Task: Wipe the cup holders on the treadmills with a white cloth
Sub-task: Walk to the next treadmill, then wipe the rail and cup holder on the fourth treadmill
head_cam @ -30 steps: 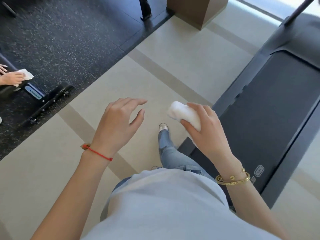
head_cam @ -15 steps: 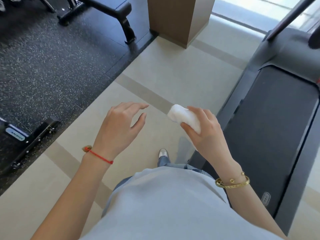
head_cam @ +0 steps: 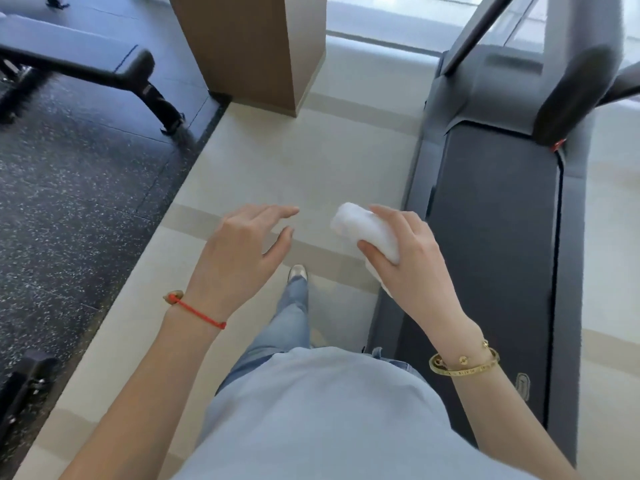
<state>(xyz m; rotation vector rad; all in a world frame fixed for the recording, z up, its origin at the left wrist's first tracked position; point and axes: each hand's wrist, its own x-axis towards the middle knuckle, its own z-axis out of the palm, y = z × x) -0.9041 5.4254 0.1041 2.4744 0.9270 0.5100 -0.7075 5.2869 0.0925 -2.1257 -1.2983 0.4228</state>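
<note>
Right hand (head_cam: pixel 412 258) grips the rolled white cloth (head_cam: pixel 363 228) beside the treadmill (head_cam: pixel 495 237); left hand (head_cam: pixel 242 251) hovers released, fingers relaxed, holding nothing.

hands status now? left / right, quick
Left hand: open, fingers relaxed, holding nothing.
Right hand: closed around the white cloth.

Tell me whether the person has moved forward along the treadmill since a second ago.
Yes. The brown pillar and the treadmill front have drawn closer, so the person has walked forward, the right hand gripping the white cloth.
</note>
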